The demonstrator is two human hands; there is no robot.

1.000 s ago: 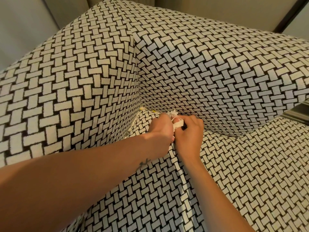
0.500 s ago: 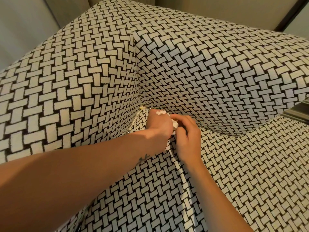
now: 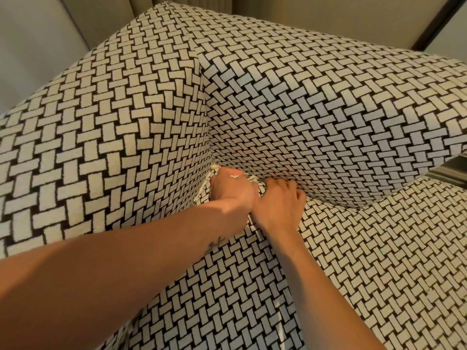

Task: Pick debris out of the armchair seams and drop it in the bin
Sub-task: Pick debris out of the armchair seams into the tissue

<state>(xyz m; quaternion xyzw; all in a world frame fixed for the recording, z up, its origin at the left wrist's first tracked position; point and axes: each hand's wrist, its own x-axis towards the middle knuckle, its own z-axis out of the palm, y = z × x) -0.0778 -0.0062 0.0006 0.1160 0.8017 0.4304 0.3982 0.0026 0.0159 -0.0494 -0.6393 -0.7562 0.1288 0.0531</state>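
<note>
The armchair [image 3: 328, 117] has black-and-white basket-weave fabric. Both my hands are at the back left corner of the seat, where the seat [image 3: 379, 261] meets the backrest and arm. My left hand [image 3: 231, 189] is curled into a fist, and a bit of white debris [image 3: 234, 176] shows at its top. My right hand [image 3: 278, 202] lies right beside it, touching it, with bent fingers whose tips go down into the seam under the backrest and are hidden. A small yellowish scrap [image 3: 213, 167] sits in the corner of the seam. No bin is in view.
The chair's left arm [image 3: 101, 147] rises close beside my left forearm. A grey wall and curtain stand behind the chair. A metal edge [image 3: 449, 170] shows past the backrest at the right.
The crumpled white paper seen between my hands a second ago is now almost hidden in my left fist. Both hands have shifted slightly toward the backrest, and my right fingers have gone into the seam.
</note>
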